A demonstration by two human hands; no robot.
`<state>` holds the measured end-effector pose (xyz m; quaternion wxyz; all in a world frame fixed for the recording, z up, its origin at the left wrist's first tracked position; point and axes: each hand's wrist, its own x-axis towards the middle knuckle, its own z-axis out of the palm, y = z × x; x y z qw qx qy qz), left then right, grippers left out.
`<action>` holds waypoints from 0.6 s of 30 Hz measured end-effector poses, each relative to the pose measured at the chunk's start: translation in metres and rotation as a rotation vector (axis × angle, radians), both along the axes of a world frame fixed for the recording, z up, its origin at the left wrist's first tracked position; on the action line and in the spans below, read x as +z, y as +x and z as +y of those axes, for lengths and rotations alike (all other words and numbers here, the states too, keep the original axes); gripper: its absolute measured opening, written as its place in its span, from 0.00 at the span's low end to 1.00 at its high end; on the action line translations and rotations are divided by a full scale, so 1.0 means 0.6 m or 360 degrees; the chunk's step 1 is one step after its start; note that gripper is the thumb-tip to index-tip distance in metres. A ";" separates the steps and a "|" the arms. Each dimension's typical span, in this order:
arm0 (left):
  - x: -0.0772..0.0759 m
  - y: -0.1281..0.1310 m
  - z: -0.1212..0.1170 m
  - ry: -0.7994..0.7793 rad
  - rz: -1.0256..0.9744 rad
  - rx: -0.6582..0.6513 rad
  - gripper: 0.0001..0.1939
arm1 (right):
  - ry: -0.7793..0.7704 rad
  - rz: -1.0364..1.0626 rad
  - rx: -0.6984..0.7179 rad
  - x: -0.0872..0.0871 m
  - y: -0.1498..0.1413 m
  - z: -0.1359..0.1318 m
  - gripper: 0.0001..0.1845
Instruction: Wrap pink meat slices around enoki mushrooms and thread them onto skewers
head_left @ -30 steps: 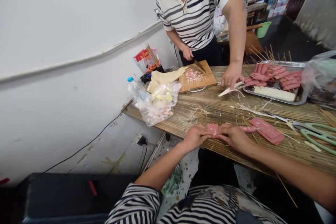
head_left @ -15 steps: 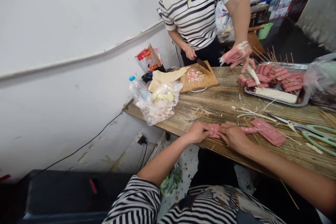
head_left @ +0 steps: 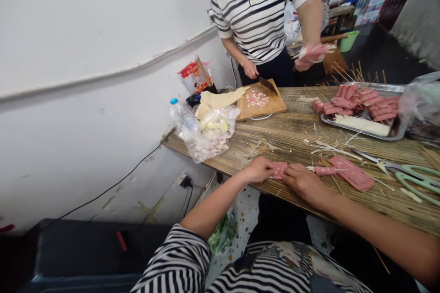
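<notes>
A pink ham slice (head_left: 278,169) lies on the wooden table's near edge, between my two hands. My left hand (head_left: 258,170) pinches its left end with closed fingers. Over its right end, my right hand (head_left: 302,181) has its fingers curled and pressed down, and they hide part of the slice. Just right of that hand is a rolled ham slice (head_left: 325,170) with pale, thin strands sticking out at its ends. Flat ham slices (head_left: 352,173) lie stacked farther right. White strands (head_left: 335,148) are scattered behind them.
Green-handled scissors (head_left: 405,171) lie open at the right. Behind is a metal tray (head_left: 364,135) of skewered pink rolls. Across the table (head_left: 275,135), a person (head_left: 264,13) holds a knife over a cutting board (head_left: 247,111). Plastic bags (head_left: 206,139) sit at the left edge.
The other person's hand with the pink rolls has lifted back from the tray. My hands have barely moved; the fingers shift slightly on the ham slice.
</notes>
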<state>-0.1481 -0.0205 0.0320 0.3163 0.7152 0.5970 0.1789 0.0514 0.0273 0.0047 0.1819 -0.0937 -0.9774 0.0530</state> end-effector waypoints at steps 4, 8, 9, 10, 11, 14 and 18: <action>-0.001 0.021 -0.039 0.0597 0.0288 0.0239 0.10 | -0.0222 -0.0007 -0.0070 0.005 -0.009 0.009 0.19; -0.019 0.038 -0.069 0.1047 0.0509 0.0139 0.10 | -0.0370 0.0048 -0.0074 0.003 -0.014 0.018 0.22; -0.025 0.040 -0.071 0.1055 0.0550 0.0075 0.11 | -0.0393 0.0063 -0.0074 0.002 -0.014 0.020 0.22; -0.031 0.041 -0.071 0.1045 0.0588 0.0034 0.11 | -0.0410 0.0073 -0.0073 0.001 -0.014 0.022 0.23; -0.037 0.041 -0.071 0.1028 0.0618 0.0014 0.11 | -0.0425 0.0073 -0.0069 0.001 -0.014 0.024 0.23; -0.042 0.038 -0.064 0.0971 0.0654 0.0025 0.12 | -0.0480 0.0022 -0.0063 0.004 -0.014 0.030 0.23; -0.023 0.028 -0.042 0.0792 0.0637 -0.0090 0.11 | -0.0599 -0.0075 -0.0090 0.012 -0.016 0.042 0.21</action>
